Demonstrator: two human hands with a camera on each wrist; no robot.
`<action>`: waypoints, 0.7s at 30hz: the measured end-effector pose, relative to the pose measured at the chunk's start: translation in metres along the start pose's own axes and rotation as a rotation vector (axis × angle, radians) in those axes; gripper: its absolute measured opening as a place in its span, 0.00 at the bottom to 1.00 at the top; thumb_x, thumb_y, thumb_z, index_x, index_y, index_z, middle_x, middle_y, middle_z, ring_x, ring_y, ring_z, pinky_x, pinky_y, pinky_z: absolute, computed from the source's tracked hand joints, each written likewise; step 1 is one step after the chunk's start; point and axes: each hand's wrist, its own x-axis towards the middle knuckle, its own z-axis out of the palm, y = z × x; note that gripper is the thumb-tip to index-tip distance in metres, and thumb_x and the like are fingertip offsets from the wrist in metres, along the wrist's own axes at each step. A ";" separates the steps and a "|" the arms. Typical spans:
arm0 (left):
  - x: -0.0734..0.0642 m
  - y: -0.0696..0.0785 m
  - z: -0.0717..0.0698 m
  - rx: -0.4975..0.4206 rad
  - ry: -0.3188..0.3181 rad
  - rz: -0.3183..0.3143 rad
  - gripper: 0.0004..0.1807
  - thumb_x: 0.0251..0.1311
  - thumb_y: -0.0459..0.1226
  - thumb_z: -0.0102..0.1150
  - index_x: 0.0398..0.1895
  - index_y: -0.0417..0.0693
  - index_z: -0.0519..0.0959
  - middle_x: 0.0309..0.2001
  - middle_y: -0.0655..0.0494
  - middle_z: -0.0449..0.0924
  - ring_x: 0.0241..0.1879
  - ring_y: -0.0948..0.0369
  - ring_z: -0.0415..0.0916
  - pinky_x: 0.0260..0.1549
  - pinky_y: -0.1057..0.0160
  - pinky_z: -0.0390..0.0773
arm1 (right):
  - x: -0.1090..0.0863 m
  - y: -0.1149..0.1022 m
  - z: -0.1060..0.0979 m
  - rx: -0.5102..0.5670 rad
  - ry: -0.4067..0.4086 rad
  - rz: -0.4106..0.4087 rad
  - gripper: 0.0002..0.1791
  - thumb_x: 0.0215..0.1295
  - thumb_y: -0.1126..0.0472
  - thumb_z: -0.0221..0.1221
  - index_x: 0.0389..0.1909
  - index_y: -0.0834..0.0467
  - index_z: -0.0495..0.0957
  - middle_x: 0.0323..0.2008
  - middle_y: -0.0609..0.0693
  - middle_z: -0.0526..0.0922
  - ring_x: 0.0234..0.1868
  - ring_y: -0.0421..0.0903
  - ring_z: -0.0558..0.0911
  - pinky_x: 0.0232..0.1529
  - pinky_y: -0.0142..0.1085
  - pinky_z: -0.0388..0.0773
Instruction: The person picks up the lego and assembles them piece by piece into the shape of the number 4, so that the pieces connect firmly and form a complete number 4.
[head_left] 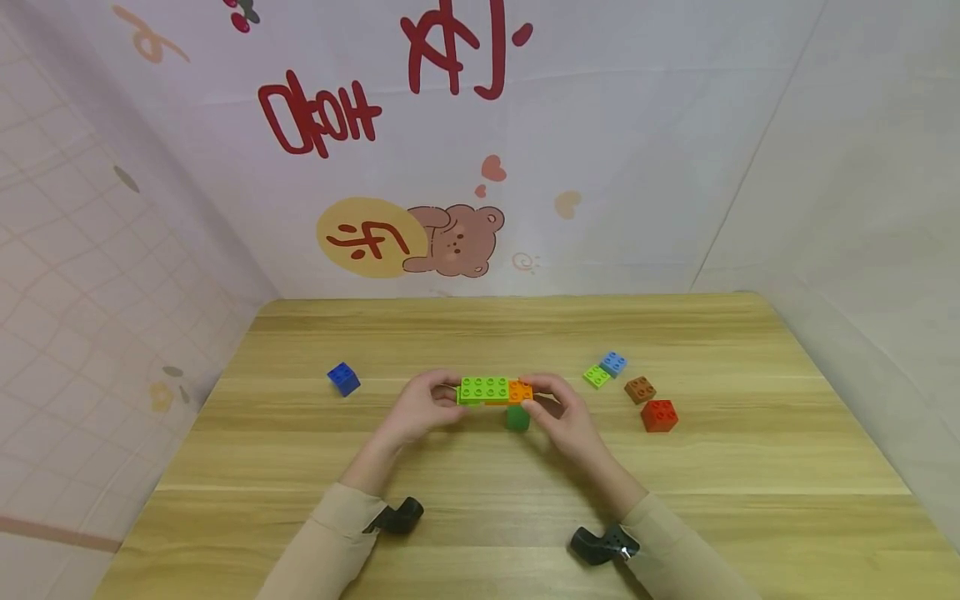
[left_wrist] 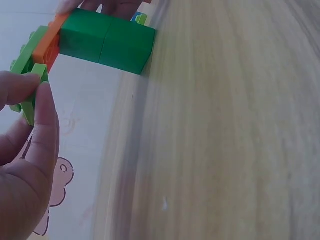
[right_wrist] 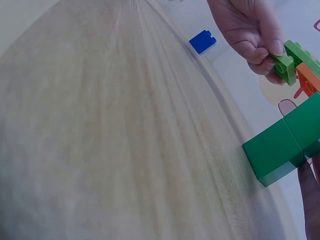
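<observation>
Between the two hands a toy brick build stands over the table. Its top is a long light green brick [head_left: 483,389], overlapping a thin orange brick [head_left: 520,392], and both sit across a column of two dark green bricks [left_wrist: 107,40]. My left hand [head_left: 423,406] pinches a small light green brick [right_wrist: 284,70] between thumb and fingers, right under the long brick's left end. At the orange end, my right hand [head_left: 564,414] grips the build with thumb in front and fingers behind. The column's foot is close over the tabletop in the left wrist view.
A dark blue brick [head_left: 343,379] lies on the wooden table [head_left: 465,533] to the left. On the right are a small light green brick [head_left: 596,377], a light blue brick [head_left: 613,363], a brown brick [head_left: 641,390] and a red brick [head_left: 660,416]. Printed cloth hangs behind.
</observation>
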 end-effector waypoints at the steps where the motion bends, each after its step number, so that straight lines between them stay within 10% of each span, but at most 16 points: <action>1: 0.000 0.000 0.001 -0.001 -0.001 0.002 0.23 0.52 0.20 0.66 0.54 0.24 0.75 0.46 0.35 0.80 0.43 0.49 0.81 0.39 0.67 0.82 | 0.000 0.000 0.000 0.000 0.001 0.000 0.16 0.68 0.74 0.58 0.55 0.71 0.75 0.54 0.64 0.76 0.54 0.39 0.77 0.57 0.46 0.76; 21: 0.002 0.008 0.007 -0.031 0.015 -0.021 0.26 0.52 0.24 0.68 0.57 0.30 0.76 0.48 0.41 0.80 0.43 0.52 0.79 0.41 0.66 0.80 | 0.000 0.003 0.000 0.007 0.000 0.014 0.16 0.68 0.73 0.58 0.56 0.69 0.75 0.55 0.62 0.76 0.55 0.40 0.77 0.57 0.43 0.77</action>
